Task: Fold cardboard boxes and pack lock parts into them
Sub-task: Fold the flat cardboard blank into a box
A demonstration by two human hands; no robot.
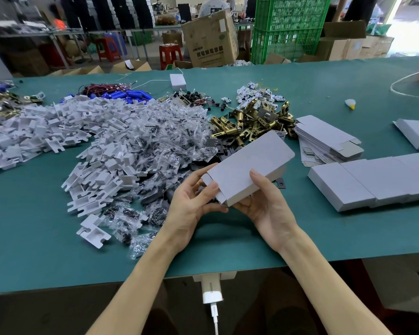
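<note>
Head view. I see a grey cardboard box (249, 165) held tilted just above the green worktop (252, 240), nearer its front edge than its far edge and about midway along. Its open end, flaps (209, 177) showing, points down toward the left hand (194, 204).

The left hand grips that open end, thumb on the top face and fingers curled beneath. The right hand (264, 206) cradles the box from below, its thumb pressed flat on the top face.

Beyond the box lies a pile of brass latch parts (252, 122). To their left is a heap of bagged screws (160, 141), and toward the left edge a heap of white plastic inserts (58, 126).

Toward the right edge a row of folded boxes (373, 180) lies flat, touching end to end. Just behind it is a stack of flat box blanks (324, 139). One more folded box (416, 136) lies at the right edge itself.
</note>
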